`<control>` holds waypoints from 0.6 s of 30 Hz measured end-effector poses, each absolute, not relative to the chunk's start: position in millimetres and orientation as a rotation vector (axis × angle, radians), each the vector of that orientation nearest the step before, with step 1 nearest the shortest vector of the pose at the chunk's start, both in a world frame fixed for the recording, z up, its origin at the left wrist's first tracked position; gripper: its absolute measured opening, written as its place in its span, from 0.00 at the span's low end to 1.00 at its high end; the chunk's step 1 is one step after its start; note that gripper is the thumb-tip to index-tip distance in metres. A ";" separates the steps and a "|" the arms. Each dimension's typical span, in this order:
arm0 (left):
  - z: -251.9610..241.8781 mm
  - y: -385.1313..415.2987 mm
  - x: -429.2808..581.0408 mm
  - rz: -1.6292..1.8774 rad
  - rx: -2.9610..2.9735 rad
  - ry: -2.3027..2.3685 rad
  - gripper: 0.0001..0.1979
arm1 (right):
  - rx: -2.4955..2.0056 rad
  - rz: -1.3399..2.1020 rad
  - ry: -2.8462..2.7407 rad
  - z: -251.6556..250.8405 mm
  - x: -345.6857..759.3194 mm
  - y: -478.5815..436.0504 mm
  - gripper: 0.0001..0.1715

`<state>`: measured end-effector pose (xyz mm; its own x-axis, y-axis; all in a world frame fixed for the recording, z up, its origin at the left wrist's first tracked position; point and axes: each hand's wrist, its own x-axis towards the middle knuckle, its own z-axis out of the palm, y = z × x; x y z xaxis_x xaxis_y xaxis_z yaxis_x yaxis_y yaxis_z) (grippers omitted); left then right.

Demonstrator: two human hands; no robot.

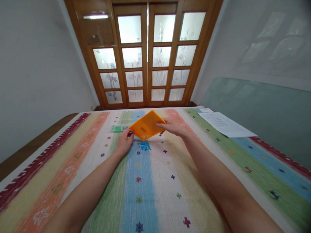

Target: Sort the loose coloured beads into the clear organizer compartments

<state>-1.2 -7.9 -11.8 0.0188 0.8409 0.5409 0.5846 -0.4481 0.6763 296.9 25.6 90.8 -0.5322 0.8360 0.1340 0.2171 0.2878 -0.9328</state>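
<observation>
An orange, translucent flat tray-like piece (150,125) is tilted above the table, one corner pointing down. My right hand (171,126) grips its right corner, thumb on the upper face. At its left corner, my left hand (125,140) has its fingers closed on the edge. A few small pale bits show near the low corner; I cannot make them out. Just beneath that corner, several small blue pieces (145,146) lie in a loose pile on the cloth. Beyond my left hand lies a clear packet with green contents (117,129), partly hidden by the orange piece.
A striped, patterned tablecloth (141,206) covers the table. Printed white papers (224,123) lie at the right side, by a pale green glass panel (263,105). Wooden doors with frosted panes (147,55) stand behind the far edge, between white walls.
</observation>
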 end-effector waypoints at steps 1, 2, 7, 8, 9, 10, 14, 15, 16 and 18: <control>-11.0 -9.0 -1.0 1.398 2.066 1.469 0.05 | -0.941 1.279 -1.932 92.2 298.9 25.5 0.21; -10.1 -10.1 -0.8 1.391 2.102 1.467 0.05 | -0.946 1.297 -1.936 93.1 300.6 25.6 0.21; -5.3 -14.9 -0.1 1.384 2.220 1.469 0.07 | -0.930 1.312 -1.951 95.5 307.2 28.0 0.22; -4.7 -15.5 -0.2 1.393 2.222 1.475 0.07 | -0.914 1.317 -1.962 96.0 308.7 28.4 0.22; -4.1 -16.0 -0.3 1.404 2.222 1.481 0.07 | -0.895 1.325 -1.978 96.5 310.2 28.7 0.23; -3.7 -16.5 -0.3 1.415 2.223 1.486 0.08 | -0.877 1.333 -1.995 97.1 311.6 28.9 0.22; -1.5 -18.8 0.3 1.452 2.246 1.502 0.09 | -0.864 1.313 -2.024 98.9 314.2 29.5 0.21; -0.8 -19.5 0.7 1.452 2.252 1.512 0.09 | -0.873 1.288 -2.008 99.0 314.0 29.7 0.20; 0.1 -20.3 1.2 1.454 2.255 1.524 0.09 | -0.881 1.260 -1.986 99.0 313.6 29.9 0.20; 1.7 -21.8 1.7 1.469 2.257 1.546 0.09 | -0.885 1.221 -1.951 98.7 313.0 30.4 0.20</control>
<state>1.7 -21.8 1.7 0.0570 0.7408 0.6693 0.7065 -0.5037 0.4972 313.0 30.4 98.7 -0.5509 0.8152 0.1788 0.1958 0.3345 -0.9218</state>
